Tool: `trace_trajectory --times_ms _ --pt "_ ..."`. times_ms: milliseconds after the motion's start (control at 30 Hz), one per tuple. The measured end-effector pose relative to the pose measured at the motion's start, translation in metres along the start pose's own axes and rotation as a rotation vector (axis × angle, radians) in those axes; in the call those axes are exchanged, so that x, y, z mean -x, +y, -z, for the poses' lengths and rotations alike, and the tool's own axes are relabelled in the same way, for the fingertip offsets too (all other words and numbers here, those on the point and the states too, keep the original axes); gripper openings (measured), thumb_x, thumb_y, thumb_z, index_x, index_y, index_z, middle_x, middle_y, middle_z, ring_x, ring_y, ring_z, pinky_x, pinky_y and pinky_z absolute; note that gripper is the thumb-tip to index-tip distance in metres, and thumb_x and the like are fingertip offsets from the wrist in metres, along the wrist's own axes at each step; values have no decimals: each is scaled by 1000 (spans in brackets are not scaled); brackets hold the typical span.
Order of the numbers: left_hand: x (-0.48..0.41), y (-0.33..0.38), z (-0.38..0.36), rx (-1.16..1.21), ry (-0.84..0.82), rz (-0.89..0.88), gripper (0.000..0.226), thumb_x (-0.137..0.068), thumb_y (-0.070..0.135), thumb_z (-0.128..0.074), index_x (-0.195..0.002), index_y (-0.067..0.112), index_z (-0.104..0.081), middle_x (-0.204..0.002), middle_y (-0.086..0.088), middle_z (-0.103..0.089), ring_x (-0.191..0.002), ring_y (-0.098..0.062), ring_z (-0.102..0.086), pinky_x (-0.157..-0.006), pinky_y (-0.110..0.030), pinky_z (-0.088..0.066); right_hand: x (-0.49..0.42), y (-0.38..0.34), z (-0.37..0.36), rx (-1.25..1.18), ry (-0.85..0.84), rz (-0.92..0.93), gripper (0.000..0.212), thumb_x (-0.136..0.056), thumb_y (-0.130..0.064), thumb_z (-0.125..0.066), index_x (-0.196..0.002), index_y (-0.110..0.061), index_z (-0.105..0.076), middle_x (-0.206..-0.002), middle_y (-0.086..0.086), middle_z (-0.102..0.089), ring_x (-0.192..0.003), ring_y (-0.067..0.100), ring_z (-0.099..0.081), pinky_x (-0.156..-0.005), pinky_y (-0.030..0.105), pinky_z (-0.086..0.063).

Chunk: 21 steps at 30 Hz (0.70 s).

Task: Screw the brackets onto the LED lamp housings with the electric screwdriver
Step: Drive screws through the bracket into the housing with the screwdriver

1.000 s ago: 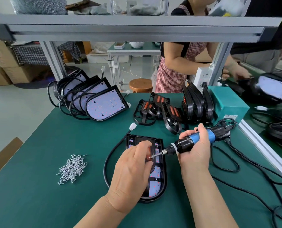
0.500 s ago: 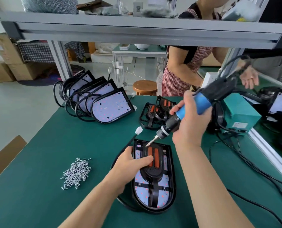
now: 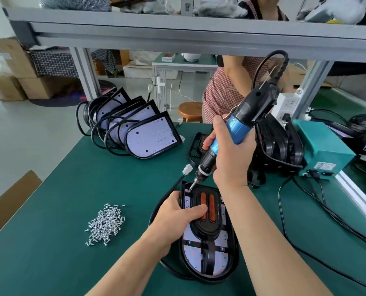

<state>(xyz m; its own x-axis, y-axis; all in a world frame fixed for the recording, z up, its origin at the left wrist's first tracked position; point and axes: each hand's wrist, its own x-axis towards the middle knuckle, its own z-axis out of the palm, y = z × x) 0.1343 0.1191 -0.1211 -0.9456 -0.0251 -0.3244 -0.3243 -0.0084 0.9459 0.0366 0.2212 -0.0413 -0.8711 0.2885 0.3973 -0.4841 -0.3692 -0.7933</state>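
electric screwdriver [image 3: 237,124] gripped in right hand [image 3: 231,154], bit set at 11 o'clock corner of LED lamp housing [image 3: 209,253] | housing held by left hand [image 3: 175,214], thumb laid on bracket [image 3: 205,212] | screws [image 3: 105,223] heaped on bench [image 3: 49,231] at 9 o'clock

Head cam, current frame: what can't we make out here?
Head view only:
- Screw under the screwdriver bit: too small to tell if one is there or seated.
- Left rim of the housing and part of the bracket: covered by the left hand.
- Part of the housing's right rim: behind the right forearm.
- Screwdriver trigger: under the right hand.
- Teal box label: too small to read.
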Motion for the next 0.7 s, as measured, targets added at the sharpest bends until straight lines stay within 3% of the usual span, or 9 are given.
trace_trajectory --times_ms 433,700 --pt "-1 -2 1 -14 -3 -5 59 -64 41 -84 -116 23 -61 -102 5 -78 -97 -19 -75 -99 -48 -54 4 -4 0 -15 -16 -3 31 -84 -25 -74 -96 -10 -50 -58 -1 -57 -46 19 -55 -51 30 -49" --pt "-1 -2 1 8 -1 -5 49 -70 31 -82 -112 15 -63 -99 -1 -79 -92 -22 -76 -94 -47 -57 10 -6 -8 24 -24 17 24 -87 -14 -72 -94 -9 -49 -60 6 -56 -44 19 -54 -49 28 -47"
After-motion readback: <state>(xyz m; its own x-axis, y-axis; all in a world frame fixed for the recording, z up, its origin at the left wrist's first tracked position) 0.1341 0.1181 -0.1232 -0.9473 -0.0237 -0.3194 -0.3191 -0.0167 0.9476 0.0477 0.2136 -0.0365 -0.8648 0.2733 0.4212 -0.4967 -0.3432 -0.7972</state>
